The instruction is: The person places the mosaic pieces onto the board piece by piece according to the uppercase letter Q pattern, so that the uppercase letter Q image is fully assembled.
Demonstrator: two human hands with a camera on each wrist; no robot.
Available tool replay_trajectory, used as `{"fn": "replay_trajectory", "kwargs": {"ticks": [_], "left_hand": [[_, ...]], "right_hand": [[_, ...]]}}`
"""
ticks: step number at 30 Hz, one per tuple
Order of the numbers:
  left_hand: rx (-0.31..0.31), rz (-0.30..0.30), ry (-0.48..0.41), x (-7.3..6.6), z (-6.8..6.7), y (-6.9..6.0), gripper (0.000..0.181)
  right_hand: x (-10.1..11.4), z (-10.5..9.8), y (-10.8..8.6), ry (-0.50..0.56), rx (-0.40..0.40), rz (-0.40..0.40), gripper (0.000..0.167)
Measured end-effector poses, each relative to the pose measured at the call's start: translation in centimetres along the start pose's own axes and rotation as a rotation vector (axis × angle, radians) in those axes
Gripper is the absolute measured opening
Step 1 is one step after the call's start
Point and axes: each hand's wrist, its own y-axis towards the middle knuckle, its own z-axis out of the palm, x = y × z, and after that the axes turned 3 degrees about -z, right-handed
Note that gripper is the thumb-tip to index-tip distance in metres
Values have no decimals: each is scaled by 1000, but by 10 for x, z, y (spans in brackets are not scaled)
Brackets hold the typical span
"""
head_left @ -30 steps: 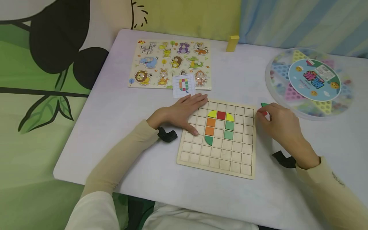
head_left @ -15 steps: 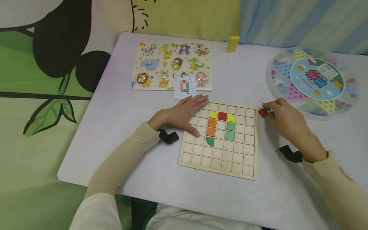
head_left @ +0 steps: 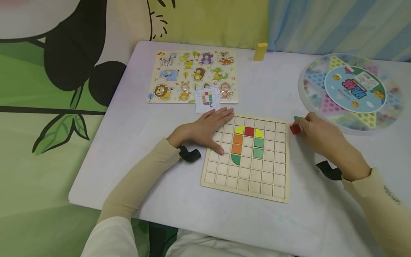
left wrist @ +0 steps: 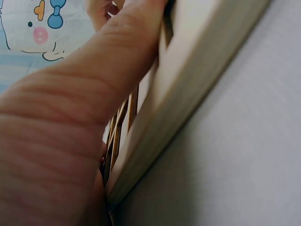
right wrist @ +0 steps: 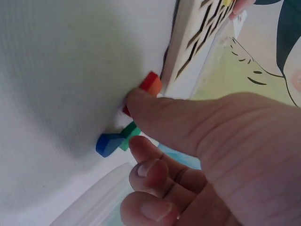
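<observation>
In the head view my left hand [head_left: 207,129] rests spread on the left side of a wooden grid board [head_left: 255,192]; its thumb lies over the board in the left wrist view. Red, yellow, orange and green pieces form an arch in the grid, with an orange square [head_left: 237,149] on its left side. Right of the board, my right hand [head_left: 324,135] touches a red square piece [right wrist: 151,84] with its thumb. The other fingers are bent, apart from the thumb. Near them lie a green piece [right wrist: 129,136] and a blue piece [right wrist: 108,143], partly hidden in the head view.
A pattern card [head_left: 208,101] overlaps the front edge of an animal puzzle [head_left: 192,76] behind the board. At the back stands a yellow block [head_left: 260,52]. A round clear game case [head_left: 356,92] sits just beyond my right hand.
My right hand has shifted slightly right, and the red piece now shows clear of the fingertips beside the thumb. The left hand stays on the board. The head view has tilted slightly.
</observation>
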Motion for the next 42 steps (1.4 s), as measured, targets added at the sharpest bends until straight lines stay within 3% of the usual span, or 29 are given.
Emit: {"fn": "replay_trajectory", "kwargs": {"ticks": [8,18,25,33,42], "left_hand": [[4,0,7,-2,-2,1,123],[4,1,21,-2,-2,1,123],[4,-6,11,-2,-1,-2,123],[9,-14,15,-4,-3,-2,123],[11,-12,14,-4,-2,-1,123]], "right_hand": [[-3,-9,2,49,193,62,26],[-3,-11,2,92,251,131,25],[9,-14,6,82,275,158,27],[36,-14,5,112,256,105,25],[88,-6,7,112,164,-68,18]]}}
